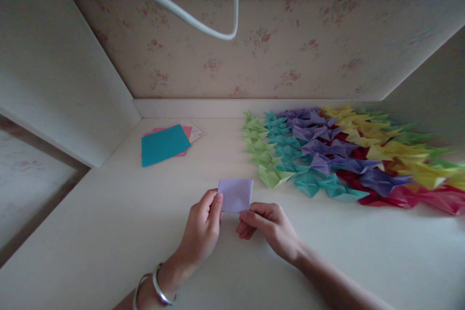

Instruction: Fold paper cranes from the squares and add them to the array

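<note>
A small lavender square of folded paper (236,194) is held up between both hands, above the white tabletop. My left hand (204,223) pinches its left edge, thumb on the near face and the other fingers mostly behind it. At the lower right corner my right hand (267,225) grips the paper between thumb and forefinger, the remaining fingers curled below. Right of the hands lie rows of folded paper cranes (319,152) in green, teal, purple, yellow and red. How many layers the lavender square has cannot be made out.
Flat sheets of paper, a teal one (165,145) on top of pink and pale ones, lie at the back left. A white cable (181,14) hangs across the top. A flowered wall panel (254,53) and white side panels enclose the desk (109,232).
</note>
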The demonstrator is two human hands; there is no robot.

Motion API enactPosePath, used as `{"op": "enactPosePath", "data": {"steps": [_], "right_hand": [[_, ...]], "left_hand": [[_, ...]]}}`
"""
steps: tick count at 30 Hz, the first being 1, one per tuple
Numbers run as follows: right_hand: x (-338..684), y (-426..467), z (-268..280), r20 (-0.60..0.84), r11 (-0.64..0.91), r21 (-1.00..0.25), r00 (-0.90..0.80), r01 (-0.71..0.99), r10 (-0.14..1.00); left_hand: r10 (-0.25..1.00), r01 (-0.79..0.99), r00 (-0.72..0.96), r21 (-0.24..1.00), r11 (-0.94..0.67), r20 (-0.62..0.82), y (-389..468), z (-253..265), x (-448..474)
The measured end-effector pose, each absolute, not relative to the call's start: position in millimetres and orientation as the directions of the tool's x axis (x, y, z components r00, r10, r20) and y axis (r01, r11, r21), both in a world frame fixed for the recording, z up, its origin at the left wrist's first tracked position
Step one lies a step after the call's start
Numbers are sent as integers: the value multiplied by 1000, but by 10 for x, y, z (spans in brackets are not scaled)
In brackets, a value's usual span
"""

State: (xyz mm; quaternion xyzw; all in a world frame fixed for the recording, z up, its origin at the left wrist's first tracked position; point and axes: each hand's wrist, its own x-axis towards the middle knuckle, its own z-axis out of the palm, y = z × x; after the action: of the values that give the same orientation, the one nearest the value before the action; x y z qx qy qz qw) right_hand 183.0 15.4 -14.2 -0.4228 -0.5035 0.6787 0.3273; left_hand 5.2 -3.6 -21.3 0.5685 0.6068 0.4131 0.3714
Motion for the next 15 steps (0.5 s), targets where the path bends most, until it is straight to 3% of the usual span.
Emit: {"op": "enactPosePath", "data": {"steps": [15], "right_hand": [[1887,124,-122,-317,-366,-930,-428,-34,846]], "left_hand": [[995,260,-56,961,94,-82,-22,-211,95]]}}
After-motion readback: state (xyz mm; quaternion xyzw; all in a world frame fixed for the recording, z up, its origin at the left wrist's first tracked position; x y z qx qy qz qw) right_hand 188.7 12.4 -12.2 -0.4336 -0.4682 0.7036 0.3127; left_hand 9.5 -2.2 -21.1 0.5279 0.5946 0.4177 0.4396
